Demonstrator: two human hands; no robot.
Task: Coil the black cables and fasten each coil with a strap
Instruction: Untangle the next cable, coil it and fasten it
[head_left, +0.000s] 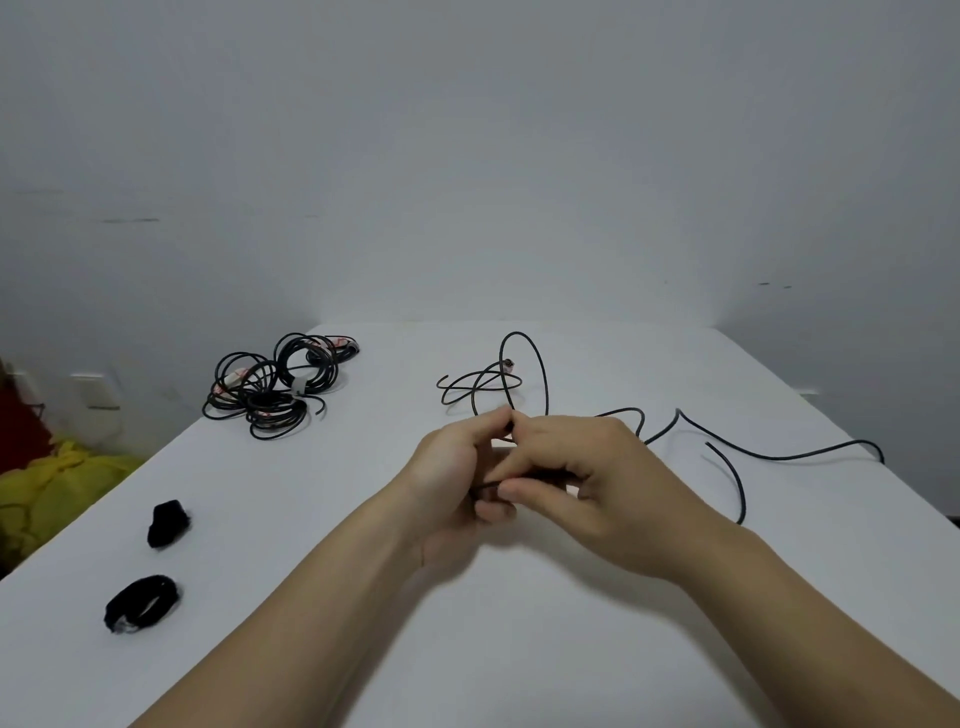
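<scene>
Well, on the white table (519, 649) a long black cable (779, 457) sprawls to the right. A pile of cables (270, 387) sits far left. The left hand (452, 483) and right hand (592, 483) both pinch the long cable mid-table. One black strap (167, 523) and a second strap (141, 603) lie near left.

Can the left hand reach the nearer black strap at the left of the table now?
Probably yes: only bare table lies between the left hand and the nearer black strap. But it and the right hand hold the black cable, so it must let go first.
</scene>
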